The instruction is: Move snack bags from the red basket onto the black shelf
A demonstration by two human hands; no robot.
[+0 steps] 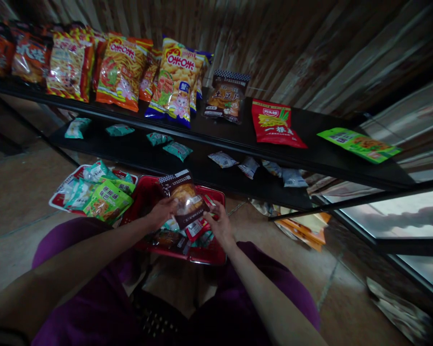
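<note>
A brown snack bag [184, 198] with a clear middle showing chips is held tilted over the red basket [136, 250]. My left hand [163, 211] is closed on its left edge. On the other side, my right hand [219, 222] pinches the bag's lower right corner. Below the bag in the basket lie a red packet [196, 229], another dark brown bag [168, 239] and some teal packets [206, 239], partly hidden by the bag and my hands.
A white-rimmed basket [55, 201] holds teal packets and green packets [108, 199]. Ahead, the black upper shelf [303, 127] carries several standing snack bags, a red bag [276, 123] and a flat green bag [361, 144]. Small packets lie on the lower shelf [198, 170]; orange packaging [306, 230] sits beneath.
</note>
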